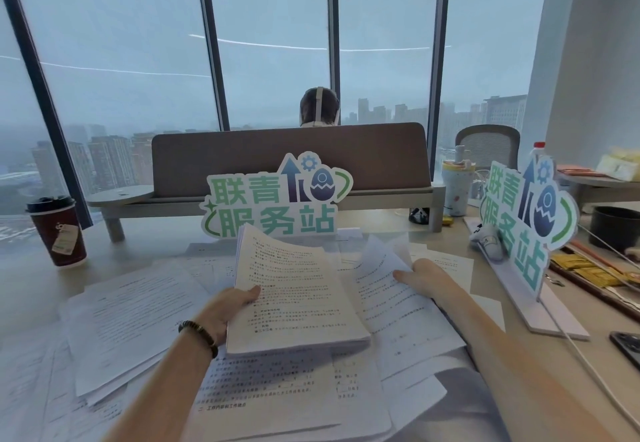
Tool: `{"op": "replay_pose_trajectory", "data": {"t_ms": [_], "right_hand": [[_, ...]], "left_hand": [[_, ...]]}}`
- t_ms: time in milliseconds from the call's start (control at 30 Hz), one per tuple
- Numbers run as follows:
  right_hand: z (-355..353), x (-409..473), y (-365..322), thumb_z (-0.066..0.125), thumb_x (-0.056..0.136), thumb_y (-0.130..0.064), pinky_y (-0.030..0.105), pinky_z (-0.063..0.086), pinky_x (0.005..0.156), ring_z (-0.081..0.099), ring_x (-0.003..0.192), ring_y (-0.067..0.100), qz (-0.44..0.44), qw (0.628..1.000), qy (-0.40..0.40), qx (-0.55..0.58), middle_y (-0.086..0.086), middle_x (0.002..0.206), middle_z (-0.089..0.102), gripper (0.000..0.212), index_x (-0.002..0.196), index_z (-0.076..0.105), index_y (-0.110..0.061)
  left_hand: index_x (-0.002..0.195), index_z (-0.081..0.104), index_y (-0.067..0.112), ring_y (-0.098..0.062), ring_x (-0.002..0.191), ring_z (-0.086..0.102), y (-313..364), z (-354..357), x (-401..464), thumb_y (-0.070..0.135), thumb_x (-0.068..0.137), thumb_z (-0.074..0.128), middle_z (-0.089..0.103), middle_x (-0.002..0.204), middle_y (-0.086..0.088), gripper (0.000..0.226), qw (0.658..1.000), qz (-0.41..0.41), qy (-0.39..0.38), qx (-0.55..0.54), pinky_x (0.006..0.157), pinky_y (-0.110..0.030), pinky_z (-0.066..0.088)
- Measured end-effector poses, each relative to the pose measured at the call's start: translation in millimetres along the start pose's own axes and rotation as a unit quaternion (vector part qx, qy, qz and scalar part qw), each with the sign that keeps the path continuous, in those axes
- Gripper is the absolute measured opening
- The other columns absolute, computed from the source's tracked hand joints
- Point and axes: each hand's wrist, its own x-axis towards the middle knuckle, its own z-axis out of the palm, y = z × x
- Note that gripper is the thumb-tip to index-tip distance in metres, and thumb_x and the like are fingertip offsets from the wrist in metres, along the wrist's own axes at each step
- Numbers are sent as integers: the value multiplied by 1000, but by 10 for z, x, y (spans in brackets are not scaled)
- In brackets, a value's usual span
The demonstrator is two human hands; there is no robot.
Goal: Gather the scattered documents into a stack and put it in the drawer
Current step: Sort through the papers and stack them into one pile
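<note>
My left hand (pixel 230 306) grips a thick stack of printed documents (pixel 294 289) by its left edge, thumb on top, and holds it lifted and tilted above the desk. To the right, my right hand (pixel 420 273) pinches a loose printed sheet (pixel 391 306) at its far right edge, the sheet partly raised next to the stack. More scattered documents (pixel 138 317) cover the desk to the left, in front and beneath the stack. No drawer is in view.
A dark paper coffee cup (pixel 57 230) stands at the far left. Two green-lettered cut-out signs stand behind the papers (pixel 273 206) and to the right (pixel 526 230). A tumbler (pixel 457 185), a phone (pixel 628 348), a cable and a tray sit on the right. A seated person is beyond the divider (pixel 291 161).
</note>
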Motion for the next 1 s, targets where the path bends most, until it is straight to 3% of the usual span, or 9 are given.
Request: {"op": "replay_pose_trajectory", "data": {"t_ms": [133,200,367,600,700,767,933,1000], "right_hand": [[-103,-31,-21,68,91,-35,43,53,95,70,97,27,11,994,-88,69,6,105,73,37,118,65,-9],[-180,-87,-69,74,88,-32,50,54,95,72,94,31,15,986,-105,128,10,101,76,36,114,67,-8],[-262,-199,-323,78,84,-25,50,57,90,74,90,35,7,962,-122,246,16,97,76,35,108,69,-2],[-472,-247,-857,78,82,-36,42,57,88,72,90,29,-66,976,-56,198,13,103,73,45,109,70,-1],[-590,-314,-1089,76,84,-35,29,54,66,70,78,18,-102,974,-43,198,3,91,71,32,101,69,-9],[-661,-357,-1238,75,85,-34,26,50,59,67,76,16,-115,973,-44,193,0,87,67,28,99,67,-11],[-818,-477,-1509,74,87,-34,38,56,85,69,92,25,-144,974,-27,174,5,101,68,26,101,67,-13],[-878,-528,-1568,73,87,-33,38,57,83,69,92,26,-155,970,-12,187,6,101,69,24,100,68,-13]], "left_hand": [[121,59,0,-44,109,63,-35,-14,15,11,102,48,67,119,-26,25,999,-11,-15,-29,89,-55,53],[123,58,-1,-45,115,60,-53,-15,31,10,102,49,64,124,-27,26,999,-10,-16,-30,97,-57,48],[117,62,-2,-44,111,63,-72,1,28,12,101,51,67,119,-26,23,1000,1,-4,-6,98,-58,47],[113,63,1,-39,100,66,-77,22,40,12,102,50,70,108,-22,20,1000,5,3,6,89,-52,52],[111,63,2,-40,101,66,-74,28,32,11,102,50,69,111,-23,18,1000,2,0,-2,92,-55,51],[114,62,1,-42,104,65,-70,34,28,11,101,51,67,116,-25,20,1000,2,-3,-7,92,-55,50],[121,60,2,-44,107,64,-53,48,10,13,101,51,66,120,-26,25,1000,5,-2,-17,90,-56,51],[123,60,1,-42,103,65,-41,63,-7,13,101,52,66,120,-25,26,1000,15,-3,-19,85,-53,54]]}}
